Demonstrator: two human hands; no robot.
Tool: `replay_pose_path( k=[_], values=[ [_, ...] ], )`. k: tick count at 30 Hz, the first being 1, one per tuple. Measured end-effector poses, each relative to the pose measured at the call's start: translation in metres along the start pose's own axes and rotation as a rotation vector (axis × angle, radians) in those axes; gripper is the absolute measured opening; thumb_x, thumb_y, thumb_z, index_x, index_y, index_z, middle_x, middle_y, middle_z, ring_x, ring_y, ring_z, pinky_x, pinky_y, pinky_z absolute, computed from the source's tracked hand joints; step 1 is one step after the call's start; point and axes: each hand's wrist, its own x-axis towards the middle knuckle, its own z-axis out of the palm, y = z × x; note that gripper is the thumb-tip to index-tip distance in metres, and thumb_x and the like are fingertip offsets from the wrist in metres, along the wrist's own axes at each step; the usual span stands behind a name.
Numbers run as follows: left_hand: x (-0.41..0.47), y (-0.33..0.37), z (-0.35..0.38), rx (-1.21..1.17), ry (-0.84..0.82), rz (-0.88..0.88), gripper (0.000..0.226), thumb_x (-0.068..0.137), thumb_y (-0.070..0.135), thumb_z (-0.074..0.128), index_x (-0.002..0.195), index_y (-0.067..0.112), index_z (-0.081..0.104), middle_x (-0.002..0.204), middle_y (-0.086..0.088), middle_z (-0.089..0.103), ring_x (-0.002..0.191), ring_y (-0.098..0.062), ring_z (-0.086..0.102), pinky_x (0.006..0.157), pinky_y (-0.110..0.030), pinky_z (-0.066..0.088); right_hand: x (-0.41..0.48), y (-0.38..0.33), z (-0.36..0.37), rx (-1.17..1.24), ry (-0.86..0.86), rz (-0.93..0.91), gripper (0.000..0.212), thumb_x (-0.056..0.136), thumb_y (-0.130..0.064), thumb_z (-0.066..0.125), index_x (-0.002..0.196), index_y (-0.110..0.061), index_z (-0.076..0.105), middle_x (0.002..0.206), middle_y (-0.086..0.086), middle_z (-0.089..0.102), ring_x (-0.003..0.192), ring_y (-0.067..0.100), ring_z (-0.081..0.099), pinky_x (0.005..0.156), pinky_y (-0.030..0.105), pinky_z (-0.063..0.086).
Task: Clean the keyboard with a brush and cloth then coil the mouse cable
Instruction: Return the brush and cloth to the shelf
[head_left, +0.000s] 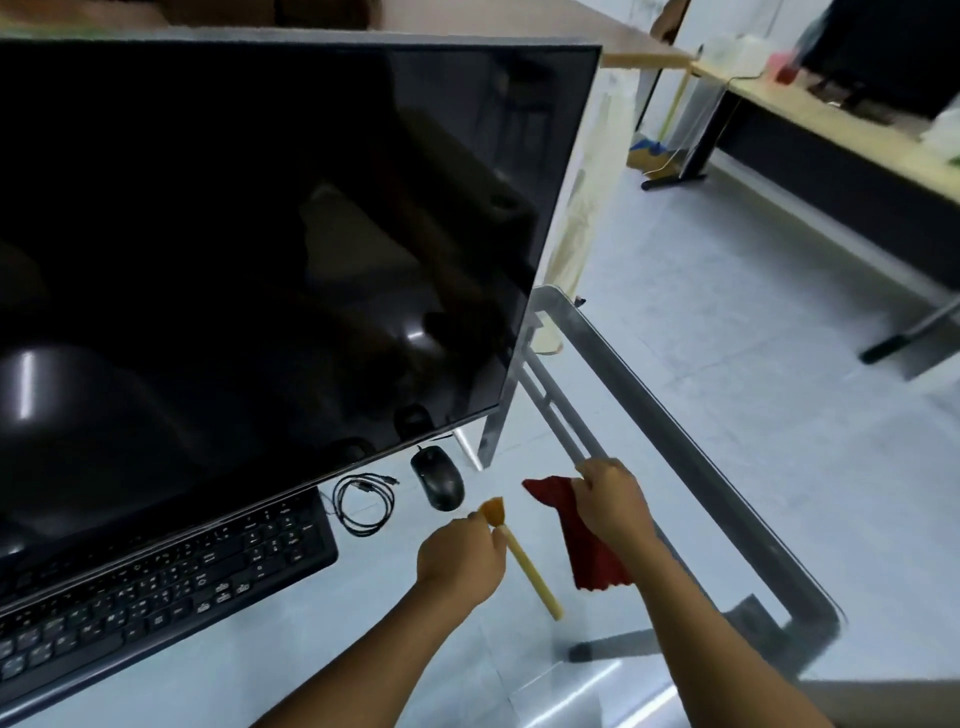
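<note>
Brush (525, 564) pinched near its bristles by our left hand (460, 553), handle slanting back toward us, cloth (589, 551) clutched in curled fingers of our right hand (613, 501), keyboard (156, 587) well left.

Table: a see-through top (322, 639) with a grey metal rim and round corners on the right side.
Keyboard: a black keyboard (156, 587) lies flat on the left part of the table, slanting toward the front edge.
Cable: a thin black cable (363, 503) lies wound in a ring just beside the keyboard's right end.
Mouse: a black mouse (438, 479) sits just right of the ring, near the middle of the table.
Screen: a big dark screen (260, 260) rises over the back of the table; its foot is hidden.
</note>
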Motion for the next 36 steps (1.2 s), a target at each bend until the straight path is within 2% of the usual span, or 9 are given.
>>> replay_pose_path(
  k=[6,10,12,15,18,24,29,32,36],
  values=[
    [0.024,0.029,0.021,-0.032,-0.022,-0.146,0.044,0.096,0.052,0.038,0.114,0.015,0.054,0.101,-0.001,0.068,0.091,-0.021,0.065,0.066,-0.029,0.049,0.005,0.033,0.009,0.01,-0.073,0.115,0.038,0.088,-0.04,0.066,0.117,-0.015,0.064,0.118,0.01,0.058,0.109,0.03,0.058,0.093,0.041,0.05],
    [0.034,0.033,0.019,-0.13,-0.049,-0.217,0.019,0.092,0.034,0.05,0.092,0.016,0.056,0.083,0.002,0.062,0.08,-0.018,0.065,0.056,-0.024,0.044,0.013,0.037,0.01,0.012,-0.093,0.085,0.018,0.089,-0.034,0.069,0.099,-0.02,0.071,0.112,0.006,0.06,0.107,0.027,0.058,0.093,0.041,0.05],
    [0.035,0.03,0.018,-0.23,-0.05,-0.254,0.019,0.089,0.033,0.052,0.085,0.015,0.057,0.08,0.002,0.064,0.075,-0.017,0.066,0.058,-0.025,0.051,0.019,0.037,0.009,0.022,-0.131,0.054,0.015,0.092,-0.033,0.064,0.082,-0.021,0.066,0.097,0.001,0.063,0.097,0.025,0.059,0.088,0.041,0.052],
    [0.033,0.023,0.017,-0.369,-0.044,-0.275,0.019,0.087,0.034,0.052,0.085,0.016,0.057,0.079,-0.001,0.066,0.07,-0.018,0.067,0.062,-0.029,0.056,0.023,0.034,0.008,0.123,-0.183,0.052,0.035,0.096,-0.036,0.055,0.065,-0.025,0.044,0.063,-0.009,0.05,0.064,0.017,0.051,0.074,0.04,0.048],
    [0.029,0.018,0.016,-0.433,-0.045,-0.261,0.019,0.087,0.034,0.052,0.085,0.016,0.055,0.076,0.0,0.063,0.07,-0.019,0.066,0.061,-0.029,0.055,0.018,0.03,0.006,0.198,-0.202,0.094,0.026,0.091,-0.048,0.059,0.085,-0.023,0.056,0.075,-0.008,0.058,0.073,0.014,0.057,0.07,0.032,0.044],
    [0.023,0.008,0.005,-0.521,0.003,-0.215,0.017,0.092,0.031,0.048,0.088,0.015,0.05,0.073,0.001,0.057,0.064,-0.013,0.056,0.051,-0.024,0.039,0.012,0.018,-0.007,0.236,-0.217,0.016,0.022,0.098,-0.034,0.055,0.099,-0.012,0.056,0.084,-0.002,0.058,0.075,0.012,0.054,0.06,0.024,0.041],
    [0.016,0.005,-0.009,-0.67,0.04,-0.211,0.012,0.09,0.029,0.05,0.088,0.016,0.052,0.08,-0.006,0.065,0.068,-0.019,0.068,0.062,-0.031,0.058,0.003,0.005,-0.016,0.29,-0.165,-0.043,0.013,0.098,-0.028,0.056,0.102,-0.017,0.053,0.089,-0.003,0.06,0.078,0.011,0.056,0.062,0.021,0.043],
    [0.008,0.003,-0.019,-0.733,0.09,-0.172,0.017,0.092,0.031,0.053,0.085,0.015,0.052,0.079,-0.004,0.067,0.071,-0.016,0.068,0.068,-0.038,0.06,-0.009,-0.004,-0.03,0.319,-0.095,-0.118,0.008,0.095,-0.027,0.062,0.102,-0.024,0.06,0.091,-0.011,0.064,0.084,0.008,0.059,0.066,0.014,0.043],
    [-0.011,0.002,-0.042,-0.784,0.143,-0.1,0.024,0.092,0.037,0.056,0.08,0.016,0.051,0.078,-0.005,0.067,0.073,-0.017,0.069,0.069,-0.043,0.059,-0.03,-0.023,-0.069,0.309,0.017,-0.204,0.007,0.091,-0.025,0.067,0.097,-0.029,0.068,0.088,-0.015,0.069,0.086,0.01,0.064,0.075,0.023,0.05]
  ],
)
